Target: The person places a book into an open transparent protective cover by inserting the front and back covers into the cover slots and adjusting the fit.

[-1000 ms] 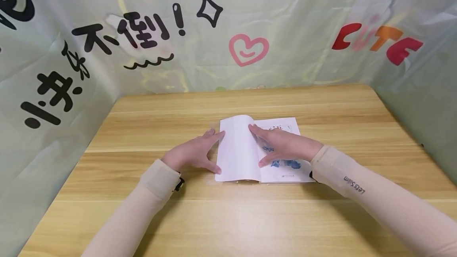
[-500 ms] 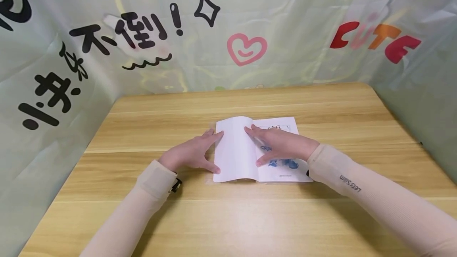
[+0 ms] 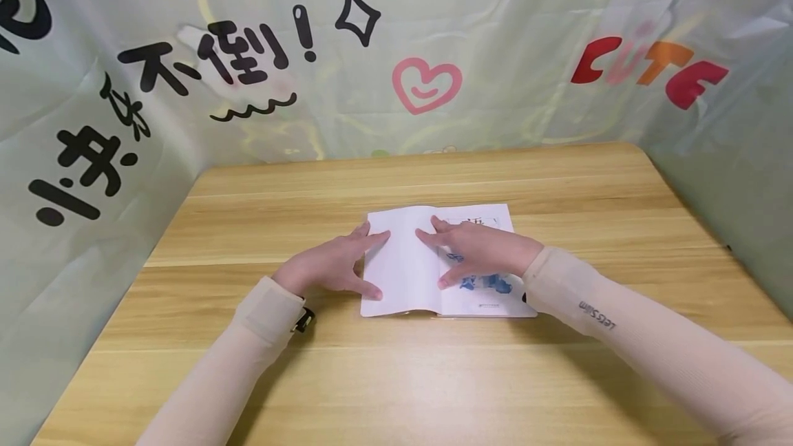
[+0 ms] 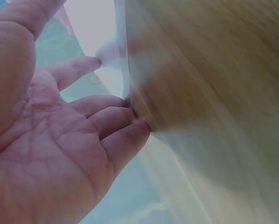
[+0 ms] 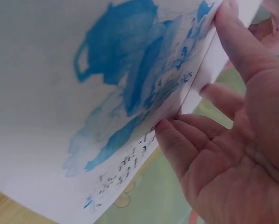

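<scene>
An open book [image 3: 405, 274] lies on the wooden table in the head view. Its left page is blank white and bulges slightly near the spine; the right page carries blue artwork [image 5: 120, 42] and dark lettering. My left hand [image 3: 328, 263] touches the left page's outer edge, index finger and thumb spread on the paper; in the left wrist view its other fingers [image 4: 118, 123] meet the table beside the edge. My right hand [image 3: 486, 251] rests across the spine with spread fingers, thumb on the printed page and index fingertip on the blank one. It covers part of the artwork.
The wooden table [image 3: 396, 377] extends around the book on all sides. A pale fabric backdrop [image 3: 495, 33] with black characters, a pink heart and the coloured word CUTE hangs behind and beside it. A dark band [image 3: 303, 320] shows at my left wrist.
The book's left page has flattened and its outer edge has shifted left beneath my left hand. My right hand has slid slightly left, its index finger reaching further onto the blank page.
</scene>
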`<state>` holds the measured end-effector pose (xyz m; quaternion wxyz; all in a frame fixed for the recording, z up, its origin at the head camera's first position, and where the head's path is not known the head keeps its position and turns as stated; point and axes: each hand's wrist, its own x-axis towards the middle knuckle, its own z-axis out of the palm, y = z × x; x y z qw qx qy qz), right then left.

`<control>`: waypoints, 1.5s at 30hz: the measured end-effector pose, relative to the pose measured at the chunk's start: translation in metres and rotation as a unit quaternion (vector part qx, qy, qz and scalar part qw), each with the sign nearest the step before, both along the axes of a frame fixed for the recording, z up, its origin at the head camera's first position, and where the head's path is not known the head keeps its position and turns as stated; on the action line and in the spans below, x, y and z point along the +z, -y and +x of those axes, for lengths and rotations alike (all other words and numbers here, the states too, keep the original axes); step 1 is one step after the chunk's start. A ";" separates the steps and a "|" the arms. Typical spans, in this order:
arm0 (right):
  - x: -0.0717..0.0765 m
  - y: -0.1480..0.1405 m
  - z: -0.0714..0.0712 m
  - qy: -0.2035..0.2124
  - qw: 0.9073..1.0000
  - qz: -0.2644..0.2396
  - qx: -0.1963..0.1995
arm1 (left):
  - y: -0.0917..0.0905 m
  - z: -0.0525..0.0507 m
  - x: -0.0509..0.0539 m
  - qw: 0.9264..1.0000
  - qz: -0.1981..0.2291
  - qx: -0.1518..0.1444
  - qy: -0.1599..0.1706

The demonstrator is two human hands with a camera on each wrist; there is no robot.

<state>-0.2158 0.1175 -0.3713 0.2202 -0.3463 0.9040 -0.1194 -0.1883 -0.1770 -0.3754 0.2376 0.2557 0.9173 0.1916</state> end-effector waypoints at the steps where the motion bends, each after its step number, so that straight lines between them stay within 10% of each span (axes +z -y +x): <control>1: 0.000 0.001 0.000 -0.001 1.000 0.001 0.003 | 0.000 -0.001 0.000 1.000 -0.002 -0.001 0.002; 45: 0.000 0.008 0.001 0.006 1.000 -0.007 0.013 | -0.013 -0.002 0.000 0.998 -0.056 0.022 0.002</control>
